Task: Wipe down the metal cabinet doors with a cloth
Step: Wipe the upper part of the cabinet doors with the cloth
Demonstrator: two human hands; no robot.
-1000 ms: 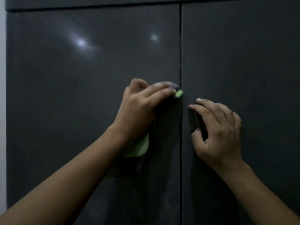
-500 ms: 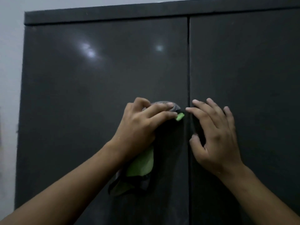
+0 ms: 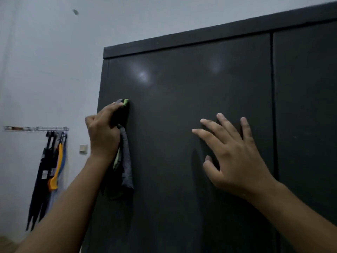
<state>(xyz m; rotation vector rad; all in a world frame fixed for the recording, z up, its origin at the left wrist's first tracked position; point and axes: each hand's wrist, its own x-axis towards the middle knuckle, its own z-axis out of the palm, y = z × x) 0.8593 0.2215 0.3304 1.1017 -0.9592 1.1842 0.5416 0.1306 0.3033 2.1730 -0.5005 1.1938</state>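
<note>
A dark metal cabinet fills the right of the view, with a left door and a right door split by a vertical seam. My left hand grips a grey and green cloth and presses its top against the left door near that door's left edge. The rest of the cloth hangs down below my wrist. My right hand lies flat on the left door with fingers spread, a little left of the seam.
A pale wall stands left of the cabinet. On it a metal rack holds several hanging straps and an orange brush. A small wall switch sits near the cabinet's left side.
My left hand has slid the cloth leftwards from the seam to the left door's outer edge. My right hand has crossed from the right door onto the left door. The view has swung left.
</note>
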